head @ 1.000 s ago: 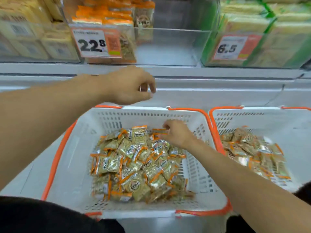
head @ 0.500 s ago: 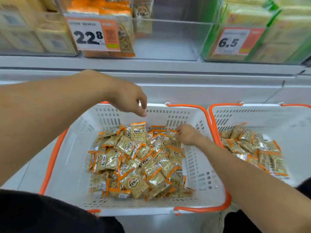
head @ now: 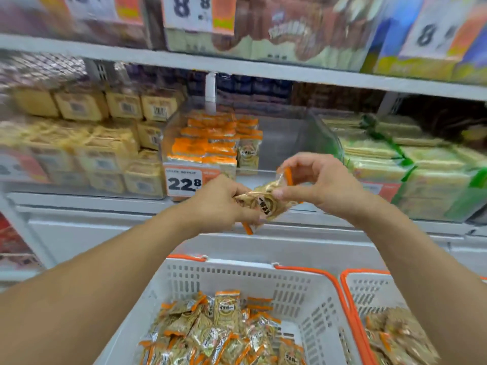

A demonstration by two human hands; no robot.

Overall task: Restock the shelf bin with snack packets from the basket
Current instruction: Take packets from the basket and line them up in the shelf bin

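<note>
Snack packets, small gold-foil pouches w/ orange sealed ends [head: 266, 204], were bunched between both hands in front of the shelf, just below the clear plastic shelf bin [head: 284, 143] w/ the 22.8 price tag [head: 184, 183]. Left hand [head: 218, 204] had its grip curled round the lower end of the bunch; right hand [head: 321, 183] pinched the upper end, thumb on the foil.

Risks, as I judged them: the foil looked slick, so a packet could slide out during the hand-to-hand shuffle and drop back into the white slotted basket w/ orange rim [head: 303, 275] or onto the ledge between. Bin front wall stood fairly high; packets pushed in carelessly could catch on it or topple the upright rows of orange-topped packs [head: 208, 143] on the bin's left side.

Hard to make out: exact no. of packets held, since fingers covered most of them. Whole frame was motion-blurred; shelf labels mostly unreadable. Second basket [head: 369, 288] at right was cut off by the frame edge.
</note>
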